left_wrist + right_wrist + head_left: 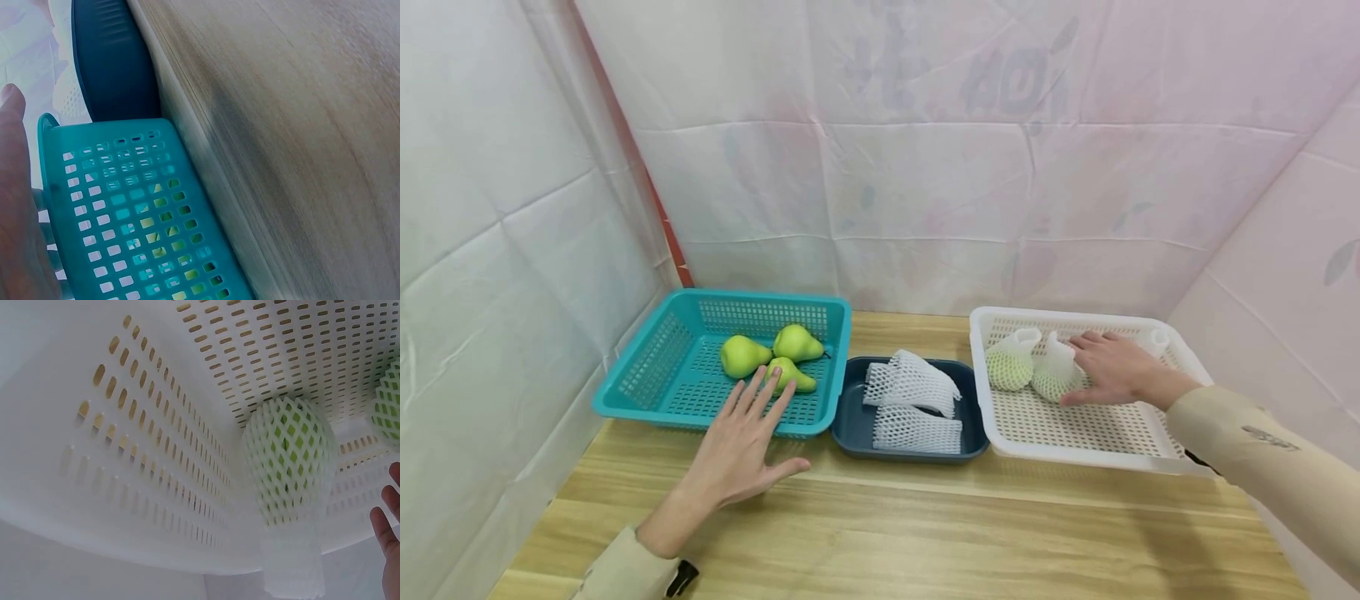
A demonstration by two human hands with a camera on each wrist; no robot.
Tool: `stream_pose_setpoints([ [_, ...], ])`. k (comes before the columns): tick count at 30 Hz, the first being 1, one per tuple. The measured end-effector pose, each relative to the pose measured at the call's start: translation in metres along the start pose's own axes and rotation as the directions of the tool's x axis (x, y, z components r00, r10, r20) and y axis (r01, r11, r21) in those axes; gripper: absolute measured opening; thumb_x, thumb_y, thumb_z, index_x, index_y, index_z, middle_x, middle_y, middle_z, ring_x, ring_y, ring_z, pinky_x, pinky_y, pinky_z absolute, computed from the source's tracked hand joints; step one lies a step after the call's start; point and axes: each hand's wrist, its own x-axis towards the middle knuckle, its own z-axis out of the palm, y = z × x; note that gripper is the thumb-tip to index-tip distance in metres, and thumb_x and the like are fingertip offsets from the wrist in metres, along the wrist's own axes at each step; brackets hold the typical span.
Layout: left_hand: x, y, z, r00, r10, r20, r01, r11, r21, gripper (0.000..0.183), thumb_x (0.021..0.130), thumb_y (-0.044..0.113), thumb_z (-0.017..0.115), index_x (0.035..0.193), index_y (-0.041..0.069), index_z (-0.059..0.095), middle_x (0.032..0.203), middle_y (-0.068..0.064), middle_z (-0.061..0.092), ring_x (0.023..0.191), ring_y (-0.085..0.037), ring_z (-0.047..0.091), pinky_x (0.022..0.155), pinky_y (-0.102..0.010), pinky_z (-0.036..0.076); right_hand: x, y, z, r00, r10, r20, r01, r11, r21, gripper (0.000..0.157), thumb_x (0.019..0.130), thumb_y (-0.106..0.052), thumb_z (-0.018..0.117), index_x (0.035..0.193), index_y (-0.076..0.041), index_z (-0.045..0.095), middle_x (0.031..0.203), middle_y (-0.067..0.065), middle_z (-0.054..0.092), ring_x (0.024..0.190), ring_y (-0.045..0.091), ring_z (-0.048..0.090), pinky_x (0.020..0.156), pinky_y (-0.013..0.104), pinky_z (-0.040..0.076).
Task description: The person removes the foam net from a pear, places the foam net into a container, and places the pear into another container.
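Note:
My left hand (739, 454) spreads its fingers over the front rim of the teal basket (651, 375), holding nothing. Three green pears lie in that basket; the front pear (790, 377) is closest to my fingertips. Inside the white basket (1120, 450), my right hand (1112, 368) is stretched out palm down beside a pear in a white foam net (1055, 377); whether it touches it I cannot tell. Another netted pear (1010, 367) lies to its left. A third netted pear (289, 453) sits at the basket's end, mostly hidden behind my hand in the head view.
Between the baskets stands a dark blue tray (850, 421) with several empty foam nets (917, 429) in it. All three containers stand on a wooden table (895, 525). Pale cloth sheets (925, 183) hang behind and at both sides.

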Motion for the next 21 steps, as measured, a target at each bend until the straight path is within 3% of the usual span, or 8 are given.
stream_pose_setpoints([
  [4,-0.0004,-0.0004,0.0007,1.0,-0.001,0.001,0.001,1.0,0.001,0.108,0.088,0.091,0.043,0.161,0.011,0.043,0.17,-0.018,0.038,0.159,-0.041,0.034,0.123,-0.062,0.039,0.0023,-0.0034,0.0003,1.0,-0.013,0.002,0.013,1.0,0.015,0.099,0.081,-0.069,0.077,0.137,0.011,0.061,0.144,0.034,0.06,0.133,0.056,0.056,0.112,0.069,0.044],
  [13,0.0002,0.0001,-0.0016,1.0,0.004,-0.002,-0.004,1.0,0.004,0.108,0.084,0.084,0.058,0.162,0.012,0.042,0.171,-0.018,0.037,0.16,-0.04,0.033,0.124,-0.062,0.038,0.0079,-0.0065,0.0069,0.999,-0.029,0.026,0.029,1.0,0.009,0.1,0.074,-0.062,0.086,0.136,0.012,0.061,0.147,0.033,0.058,0.135,0.055,0.055,0.113,0.071,0.043],
  [18,0.0002,-0.0001,-0.0011,1.0,0.004,0.002,-0.004,1.0,0.0,0.107,0.087,0.087,0.052,0.162,0.011,0.042,0.171,-0.018,0.037,0.159,-0.04,0.033,0.124,-0.062,0.039,0.0077,-0.0087,0.0054,0.998,-0.056,0.012,0.056,0.998,0.02,0.102,0.072,-0.052,0.091,0.144,0.01,0.054,0.143,0.034,0.061,0.133,0.055,0.057,0.113,0.071,0.043],
  [21,0.0005,-0.0003,-0.0008,1.0,0.005,0.003,-0.005,1.0,0.0,0.108,0.089,0.091,0.039,0.162,0.011,0.042,0.171,-0.018,0.037,0.16,-0.04,0.033,0.124,-0.062,0.039,0.0077,-0.0103,0.0037,0.998,-0.07,0.003,0.07,0.997,0.02,0.101,0.071,-0.047,0.092,0.145,0.01,0.053,0.141,0.034,0.062,0.131,0.055,0.058,0.112,0.07,0.045],
])
